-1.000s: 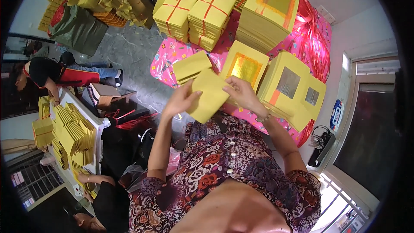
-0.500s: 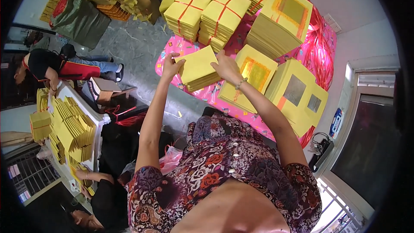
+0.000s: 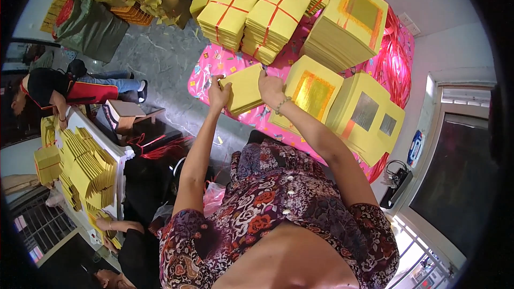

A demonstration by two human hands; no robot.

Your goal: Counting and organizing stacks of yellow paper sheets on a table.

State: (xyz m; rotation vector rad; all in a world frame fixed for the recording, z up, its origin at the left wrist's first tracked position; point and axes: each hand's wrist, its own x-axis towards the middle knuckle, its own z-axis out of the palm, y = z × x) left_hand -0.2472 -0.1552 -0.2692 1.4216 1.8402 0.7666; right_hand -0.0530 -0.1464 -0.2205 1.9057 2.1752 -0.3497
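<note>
Between my two hands, near the front left edge of the pink-covered table (image 3: 201, 83), lies a stack of yellow paper sheets (image 3: 245, 86). My left hand (image 3: 218, 95) presses its left side, thumb along the edge. On the opposite side my right hand (image 3: 272, 90) has its fingers at the far corner and its palm against the edge. Both hands are closed on the stack. Just right of my right hand sits a pile of yellow paper with a gold, orange-bordered square (image 3: 312, 95). Beside that lie yellow sheets with silver squares (image 3: 345, 128).
Behind are yellow bundles tied with red ribbon (image 3: 273, 16) and a tall yellow paper stack (image 3: 342, 27). Red strings (image 3: 396, 59) hang at the right. Two people work at a white table (image 3: 122, 171) on the left, among yellow paper piles (image 3: 88, 163). A green sack (image 3: 91, 32) stands beyond.
My hands have come closer together and slightly nearer to me, around the yellow stack. Its sheets look more evenly lined up, with less of the layered side showing.
</note>
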